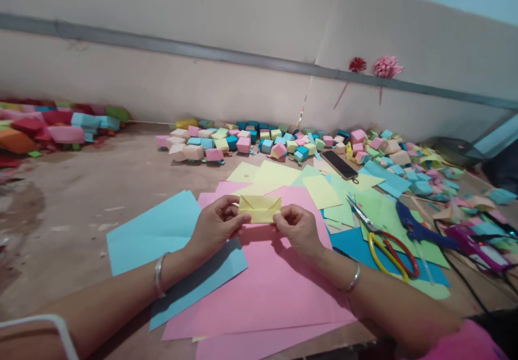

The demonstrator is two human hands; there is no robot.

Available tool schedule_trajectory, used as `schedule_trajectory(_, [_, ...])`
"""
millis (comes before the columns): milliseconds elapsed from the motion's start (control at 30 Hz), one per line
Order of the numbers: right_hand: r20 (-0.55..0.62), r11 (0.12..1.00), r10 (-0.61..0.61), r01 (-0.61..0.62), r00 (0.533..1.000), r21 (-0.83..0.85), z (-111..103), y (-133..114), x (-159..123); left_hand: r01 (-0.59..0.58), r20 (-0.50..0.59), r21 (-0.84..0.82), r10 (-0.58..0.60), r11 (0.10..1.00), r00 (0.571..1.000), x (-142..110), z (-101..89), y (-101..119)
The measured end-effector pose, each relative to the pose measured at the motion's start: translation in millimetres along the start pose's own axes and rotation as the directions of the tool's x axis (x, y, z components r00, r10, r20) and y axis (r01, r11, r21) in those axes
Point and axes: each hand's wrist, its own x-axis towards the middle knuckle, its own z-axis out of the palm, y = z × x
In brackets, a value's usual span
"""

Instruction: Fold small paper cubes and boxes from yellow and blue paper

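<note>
A small folded yellow paper is held up between both hands, with slanting creases at its upper corners. My left hand pinches its left end between thumb and fingers. At the opposite end, my right hand grips the lower right corner the same way. Beneath them lie large pink paper sheets. A light blue sheet spreads under and beside my left forearm.
Several small folded paper boxes line the wall, with a redder pile at left. On the right are a phone, scissors, a blue glue gun, a purple device with cables, and loose green sheets.
</note>
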Motion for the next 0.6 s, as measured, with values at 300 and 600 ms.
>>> schedule_trajectory(300, [0.012,1.000,0.020,-0.020,1.000,-0.007,-7.4,1.9,0.4,-0.059,0.028,0.052,0.057,0.997,0.998,5.8,3.4,-2.3])
schedule_trajectory(600, [0.031,0.967,-0.213,0.216,0.976,-0.136,-15.4,6.4,2.9,-0.128,0.065,0.067,0.124,0.989,0.990,1.7,5.6,-7.1])
